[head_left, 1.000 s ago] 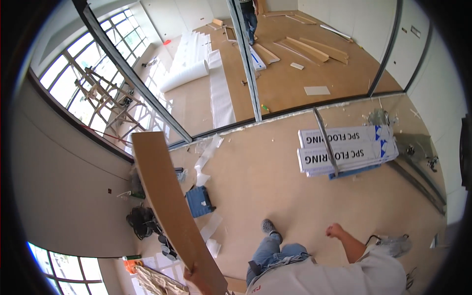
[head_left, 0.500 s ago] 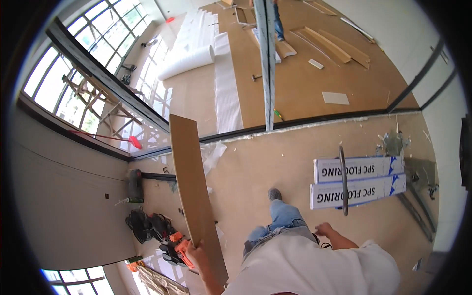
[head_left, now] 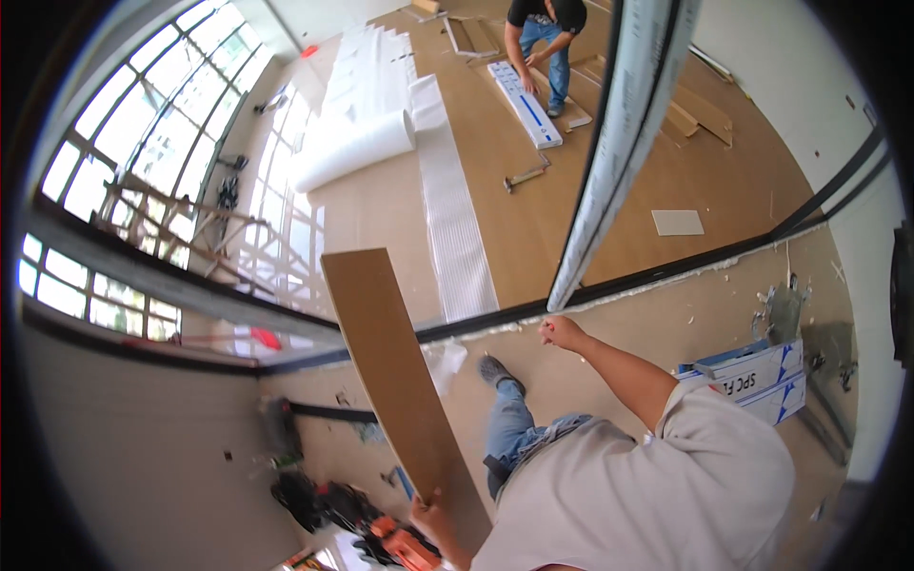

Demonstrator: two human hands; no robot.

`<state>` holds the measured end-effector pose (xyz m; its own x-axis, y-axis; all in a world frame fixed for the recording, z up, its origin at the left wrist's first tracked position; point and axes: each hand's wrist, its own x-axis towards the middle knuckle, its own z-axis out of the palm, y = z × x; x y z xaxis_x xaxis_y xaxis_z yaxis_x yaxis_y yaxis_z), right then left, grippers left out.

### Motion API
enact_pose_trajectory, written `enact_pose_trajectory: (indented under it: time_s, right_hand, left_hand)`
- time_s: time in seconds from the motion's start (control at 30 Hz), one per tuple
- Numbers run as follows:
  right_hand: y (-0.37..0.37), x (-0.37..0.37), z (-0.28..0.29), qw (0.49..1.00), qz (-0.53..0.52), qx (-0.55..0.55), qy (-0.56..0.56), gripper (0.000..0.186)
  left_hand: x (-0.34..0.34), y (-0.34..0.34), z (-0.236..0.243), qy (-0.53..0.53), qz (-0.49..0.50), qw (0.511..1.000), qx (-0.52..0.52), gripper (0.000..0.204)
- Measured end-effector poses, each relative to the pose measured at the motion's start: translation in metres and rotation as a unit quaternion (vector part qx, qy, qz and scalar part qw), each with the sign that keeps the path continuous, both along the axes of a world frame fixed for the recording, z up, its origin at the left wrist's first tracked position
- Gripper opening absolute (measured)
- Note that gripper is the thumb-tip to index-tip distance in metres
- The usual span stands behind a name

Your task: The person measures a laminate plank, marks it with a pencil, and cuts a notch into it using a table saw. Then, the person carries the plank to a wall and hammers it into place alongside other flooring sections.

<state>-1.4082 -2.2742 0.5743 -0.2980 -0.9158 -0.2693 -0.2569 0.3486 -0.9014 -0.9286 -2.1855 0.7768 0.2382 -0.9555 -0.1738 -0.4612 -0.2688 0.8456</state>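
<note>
My left hand [head_left: 434, 517] grips the lower edge of a long brown flooring plank [head_left: 398, 366]. The plank stands tilted along my left side, its far end reaching up over the dark floor track. My right hand [head_left: 564, 331] is out in front of me with its fingers curled in and nothing visible in them. It appears just below the foot of a film-wrapped metal post [head_left: 624, 143]; I cannot tell whether it touches. One of my shoes [head_left: 500, 372] is stepping forward near the track.
Beyond the dark floor track [head_left: 514, 315], a person [head_left: 545, 43] bends over a long blue-and-white box [head_left: 525, 105]. A hammer [head_left: 524, 177], a white foam roll [head_left: 354, 147] and laid planks lie there. Flooring cartons [head_left: 752, 381] are at my right; orange-and-black tools [head_left: 400, 544] lie lower left.
I have moved forward toward the track and post, carrying the plank. My right hand has swung up from my side to the front. The other person has come into fuller view.
</note>
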Motion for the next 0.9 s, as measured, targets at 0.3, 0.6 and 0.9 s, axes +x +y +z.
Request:
enact_pose_trajectory:
  time_s: [0.3,0.6,0.9]
  right_hand:
    - [-0.171,-0.081,-0.008,0.982,-0.072,0.176,-0.008,0.030]
    - [-0.366,-0.232,-0.069,0.979,-0.108,0.149,-0.090,0.026]
    - [-0.492,-0.432,-0.066,0.929,-0.217,0.267,-0.134,0.027]
  left_hand:
    - [-0.115,-0.278,0.071,0.106,-0.005,0.991,0.078,0.024]
    - [-0.261,-0.541,0.063,0.141,-0.065,0.987,0.043,0.020]
    - [-0.385,-0.816,0.046,0.144,-0.062,0.984,0.086,0.018]
